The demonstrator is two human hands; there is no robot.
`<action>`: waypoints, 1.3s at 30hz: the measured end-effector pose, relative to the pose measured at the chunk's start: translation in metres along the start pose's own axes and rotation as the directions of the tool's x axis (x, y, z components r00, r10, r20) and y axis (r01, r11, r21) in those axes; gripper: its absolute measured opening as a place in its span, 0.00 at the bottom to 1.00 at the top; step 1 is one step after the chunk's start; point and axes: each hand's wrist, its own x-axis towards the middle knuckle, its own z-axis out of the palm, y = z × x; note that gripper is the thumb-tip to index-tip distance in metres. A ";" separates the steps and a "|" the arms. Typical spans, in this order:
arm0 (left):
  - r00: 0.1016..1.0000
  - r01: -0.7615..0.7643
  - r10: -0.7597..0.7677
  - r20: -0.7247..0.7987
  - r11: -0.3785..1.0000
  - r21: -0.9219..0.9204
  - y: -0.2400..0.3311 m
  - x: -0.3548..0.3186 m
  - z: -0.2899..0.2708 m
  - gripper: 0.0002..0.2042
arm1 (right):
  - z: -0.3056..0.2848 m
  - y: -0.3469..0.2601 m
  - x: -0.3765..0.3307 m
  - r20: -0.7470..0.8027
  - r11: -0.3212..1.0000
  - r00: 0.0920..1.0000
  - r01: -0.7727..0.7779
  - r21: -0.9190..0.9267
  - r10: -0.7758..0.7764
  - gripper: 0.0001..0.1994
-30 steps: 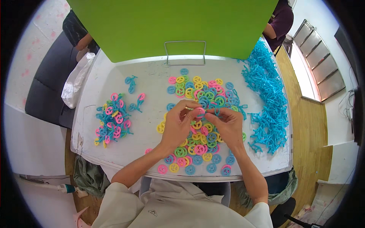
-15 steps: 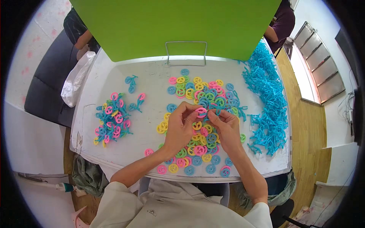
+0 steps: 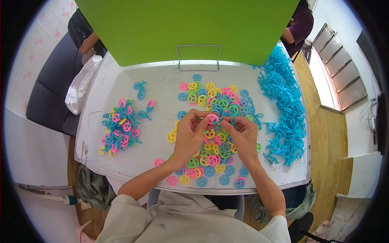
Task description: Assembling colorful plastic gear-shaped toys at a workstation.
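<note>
Green board (image 3: 186, 28): a large flat green panel stands across the far edge of the table, well beyond the fingers.
Table (image 3: 162, 87): white, scuffed, carrying everything; the fingers work above its middle.
Blue frame heap (image 3: 283, 105): a long pile of sky-blue plastic frame pieces, well to the right of the fingers, running from the far edge toward the near edge.
Loose wheel pile (image 3: 210, 146): pink, yellow, green and blue spoked plastic wheels spread beneath and around the fingers.
Finished heap (image 3: 119, 127): blue frames with wheels fitted, well to the left of the fingers.
White plastic bag (image 3: 81, 85): at the table's left far corner, well away.
Left hand (image 3: 188, 135): fingers (image 3: 201, 118) pinched on the pink wheel.
Right hand (image 3: 243, 135): fingers (image 3: 227, 123) closed on the blue frame piece, just right of the wheel.
Pink wheel (image 3: 212, 118): between both hands' fingertips, held above the loose pile; round with spokes, flat face turned up toward the camera, so no long axis.
Blue frame piece (image 3: 231, 119): thin, sky-blue, touching the pink wheel; its long axis runs roughly left to right, one end at the wheel. Finer shape too small to tell.
</note>
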 end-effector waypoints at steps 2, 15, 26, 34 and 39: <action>0.999 0.033 -0.033 -0.009 0.998 0.044 -0.001 0.000 -0.002 0.07 | -0.001 -0.002 0.000 0.028 0.999 0.999 0.031 -0.006 -0.031 0.07; 0.999 0.003 0.000 -0.038 0.996 0.090 -0.008 -0.002 0.000 0.04 | 0.003 0.013 -0.001 0.056 0.987 0.997 -0.056 0.151 0.048 0.08; 0.998 0.059 -0.060 -0.033 0.998 -0.014 -0.008 -0.003 0.002 0.05 | 0.013 0.004 -0.007 -0.106 0.997 0.994 -0.006 0.076 0.014 0.08; 0.977 0.203 -0.200 0.076 0.979 -0.035 -0.002 0.003 -0.010 0.07 | 0.006 0.014 -0.003 0.031 0.908 0.925 0.378 -0.183 -0.379 0.07; 0.993 0.096 -0.092 0.071 0.994 -0.059 0.007 0.003 -0.002 0.10 | -0.002 0.014 0.003 0.043 0.954 0.954 0.298 -0.027 -0.297 0.08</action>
